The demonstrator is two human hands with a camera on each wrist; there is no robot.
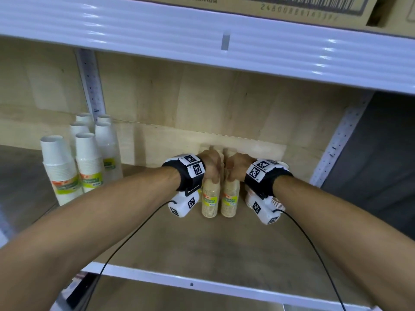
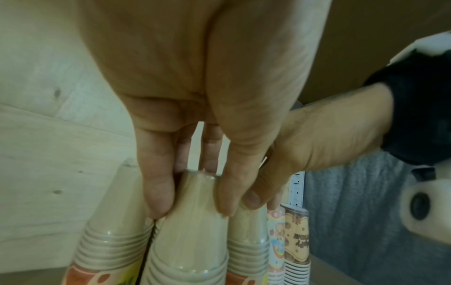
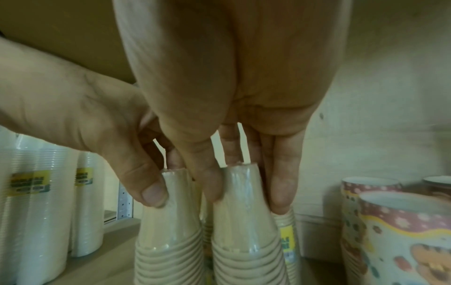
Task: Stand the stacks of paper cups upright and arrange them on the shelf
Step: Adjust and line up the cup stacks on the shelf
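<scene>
Both hands are reaching to the back of the shelf [image 1: 202,250], side by side. The left hand [image 1: 210,163] is pinching the top of one upright tan stack [image 1: 210,199] between thumb and fingers; the right hand [image 1: 235,166] is gripping its neighbour [image 1: 229,198] the same way. White stacks [image 1: 83,158] are standing well to the left, patterned stacks [image 3: 400,231] just right.
</scene>
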